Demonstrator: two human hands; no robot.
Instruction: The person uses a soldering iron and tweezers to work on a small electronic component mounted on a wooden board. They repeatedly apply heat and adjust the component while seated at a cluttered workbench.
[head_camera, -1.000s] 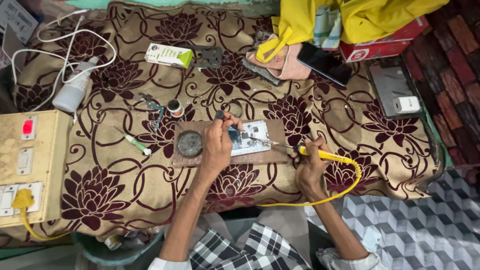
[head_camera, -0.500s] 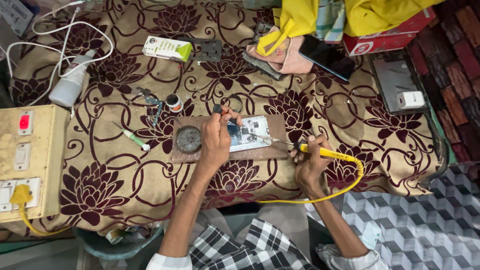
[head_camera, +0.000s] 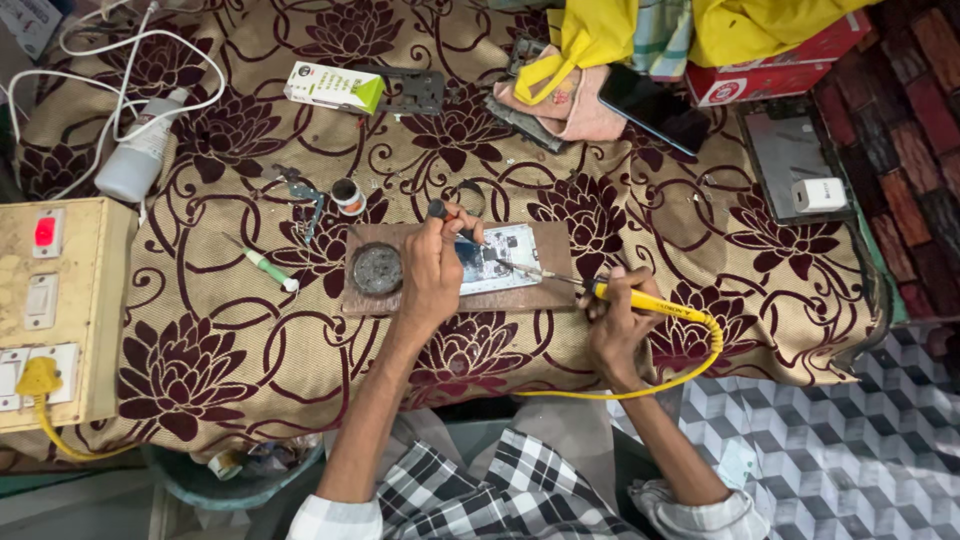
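Gold-and-maroon flower-print cloth (head_camera: 300, 370) covers the whole work surface, prob. a soft bed so small parts don't skid. Cream switchboard box w/ red switch (head_camera: 50, 310) sits at left edge, yellow plug (head_camera: 38, 378) in it, so power is within reach. Brown rectangular wooden work board (head_camera: 520, 298) lies centre frame, giving a hard flat base over the cloth. On it, right of centre, the pale blue-white phone circuit board (head_camera: 503, 262); at the board's left end a round grey tin (head_camera: 377, 268), close by for dipping.

Left hand (head_camera: 432, 272) lies over the circuit board's left part, fingers curled together, tips pinching a thin dark-tipped tool (head_camera: 438, 210), w/ the palm resting down for steadiness. Right hand (head_camera: 612, 325) at centre-right, fingers wrapped round the yellow-handled soldering iron (head_camera: 640, 302), held low like a pen; its metal tip reaches left to the circuit board's right edge. Yellow cord (head_camera: 690, 370) loops off the cloth's front edge, clear of the work.

Small green-white pen-like tool (head_camera: 270, 270) lies left of the board.
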